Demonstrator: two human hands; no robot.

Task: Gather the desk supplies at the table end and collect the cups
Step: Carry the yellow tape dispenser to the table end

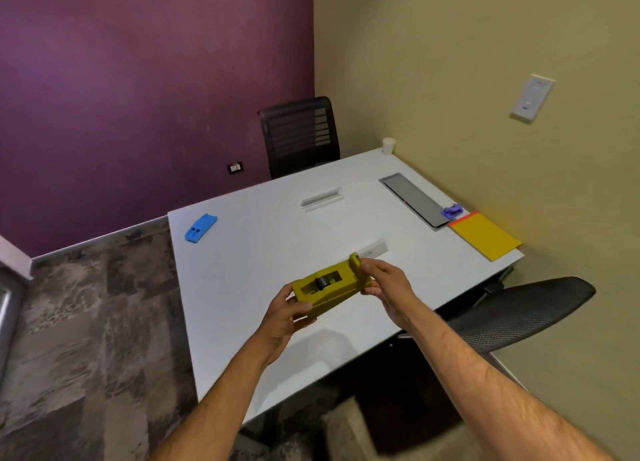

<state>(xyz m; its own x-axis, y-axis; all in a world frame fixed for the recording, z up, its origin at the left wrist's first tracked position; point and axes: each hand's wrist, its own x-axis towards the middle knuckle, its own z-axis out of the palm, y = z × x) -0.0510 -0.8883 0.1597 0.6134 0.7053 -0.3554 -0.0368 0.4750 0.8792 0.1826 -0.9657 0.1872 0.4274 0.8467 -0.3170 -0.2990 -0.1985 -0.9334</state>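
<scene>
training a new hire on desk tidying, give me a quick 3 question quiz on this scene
1. True or false: both hands hold the yellow tape dispenser above the table.
2. Which item lies nearest the table's left edge? A) blue stapler B) white cup C) yellow folder
3. Fill in: the small purple item rests at the near end of the grey ____.

Key
1. True: the left hand and right hand each grip one end.
2. A: the blue stapler; the white cup stands at the far corner and the yellow folder lies by the right edge.
3. tray
</scene>
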